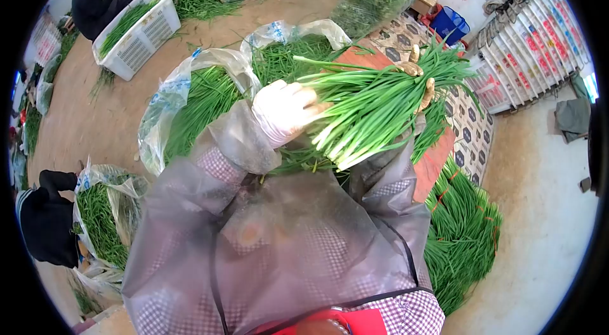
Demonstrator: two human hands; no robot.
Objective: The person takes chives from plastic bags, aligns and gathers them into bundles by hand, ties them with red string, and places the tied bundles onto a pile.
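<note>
Well, at the far left a person in dark clothes [47, 227] is appearing beside an open bag [124, 199] that is holding loose greens. Farther up, a seated person [95, 8] is sitting next to a white crate [143, 46] that is carrying long green stalks. Moving right, a large plastic bag [168, 97] is standing open on the floor [95, 122], full of greens. The left hand [282, 110] is bending its fingers together at the pale ends of a bunch of greens [374, 107]; whether it is gripping any stalks, I cannot tell. Just behind, a second plastic bag [330, 31] is holding more greens. The bunch is lying sideways above the reddish worktop [434, 170], and the right hand [411, 69] is clamping its leafy end, fingers wrapping around it. Beyond, a blue basket [451, 21] is standing near the wall. Below the worktop's right edge, tied bundles [463, 240] are lying piled. At the far right, white crates [533, 50] are standing stacked.
</note>
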